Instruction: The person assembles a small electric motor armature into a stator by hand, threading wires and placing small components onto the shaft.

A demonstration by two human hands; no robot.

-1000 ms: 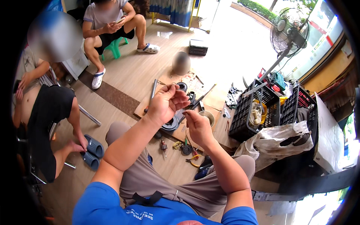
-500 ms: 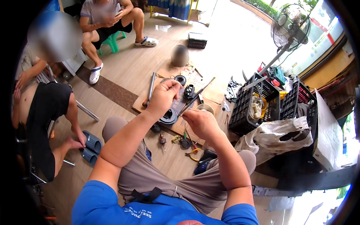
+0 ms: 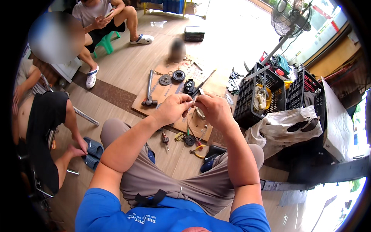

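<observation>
My left hand (image 3: 174, 108) and my right hand (image 3: 211, 110) meet above the cardboard sheet (image 3: 177, 124), both with fingers pinched on a small pale piece (image 3: 193, 101), too small to identify. Just beyond them lie a steel hammer (image 3: 150, 87), a grey disc (image 3: 165, 79), a black ring-shaped part (image 3: 178, 75), a small black housing (image 3: 189, 86) and long tools. A ribbed pale wheel (image 3: 200, 114) is partly hidden behind my right hand. Nearer my knees are a motor armature (image 3: 165, 140), screwdrivers and yellow-handled pliers (image 3: 198, 151).
Black crates (image 3: 247, 100) of parts, a draped cloth (image 3: 278, 131) and a standing fan (image 3: 290, 17) are on the right. One person (image 3: 42, 108) sits at left near blue slippers (image 3: 92, 152); another (image 3: 92, 23) sits on a green stool, holding a phone.
My hands have come down and together: the left has lowered and moved right, the right has risen slightly, and their fingertips now meet. More of the cardboard's far part shows.
</observation>
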